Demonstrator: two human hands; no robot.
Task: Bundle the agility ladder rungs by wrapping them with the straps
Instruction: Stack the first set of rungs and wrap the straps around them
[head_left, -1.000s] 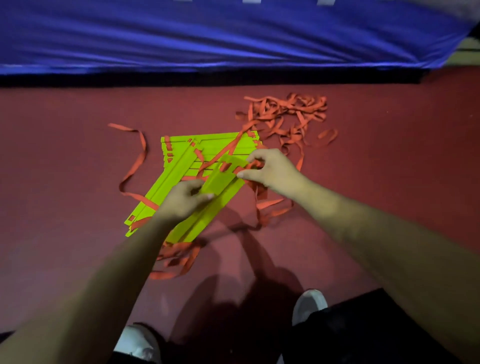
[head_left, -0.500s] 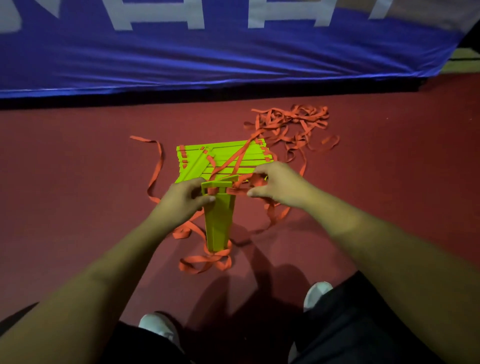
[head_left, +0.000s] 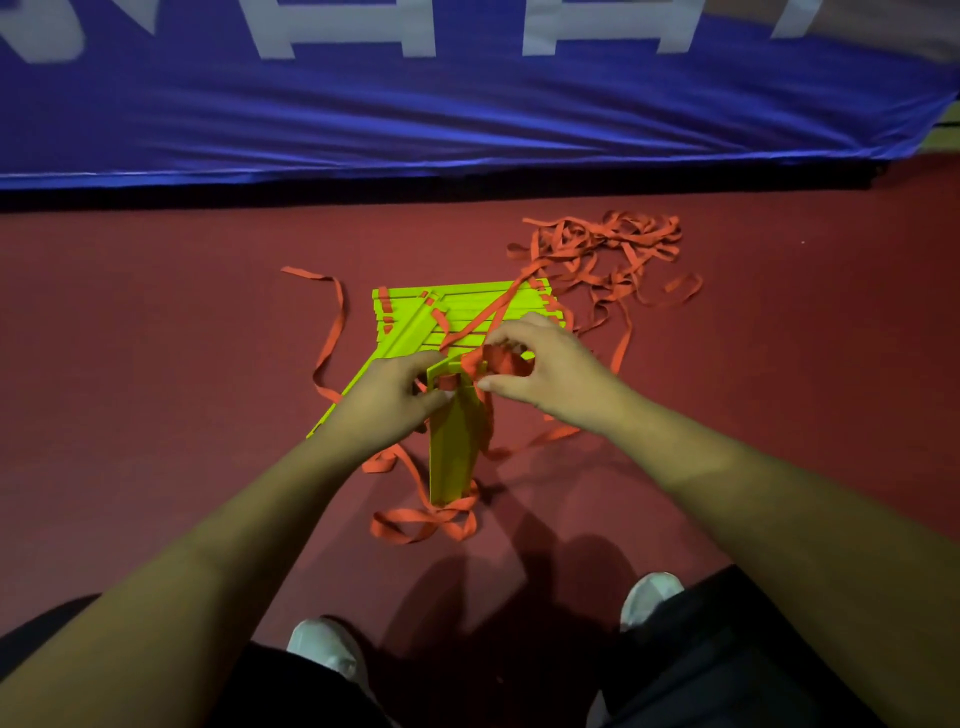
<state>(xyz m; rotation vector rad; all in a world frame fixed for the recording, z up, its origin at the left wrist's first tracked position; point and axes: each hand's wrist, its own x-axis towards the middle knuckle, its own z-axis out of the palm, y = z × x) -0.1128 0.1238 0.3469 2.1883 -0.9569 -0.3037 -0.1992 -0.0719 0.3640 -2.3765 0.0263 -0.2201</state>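
Note:
Several neon-green ladder rungs (head_left: 467, 306) lie stacked flat on the red floor. One small bunch of rungs (head_left: 453, 457) is tipped up on end in front of them. My left hand (head_left: 387, 402) grips the top of that bunch. My right hand (head_left: 545, 371) pinches a fold of orange strap (head_left: 501, 361) right beside the bunch's top. More orange strap lies in a tangled pile (head_left: 602, 254) at the back right, in a loop (head_left: 332, 322) to the left, and in coils (head_left: 421, 525) under the bunch.
A blue padded mat (head_left: 467, 114) with white letters runs across the back, with a dark gap beneath it. My two white shoes (head_left: 322, 649) (head_left: 649, 595) and dark trousers are at the bottom edge. Red floor (head_left: 156, 415) surrounds the ladder.
The bunch of rungs swung from lying diagonally to standing on end. My right hand gathered a fold of strap at its top. The view tilted up, showing more of the mat.

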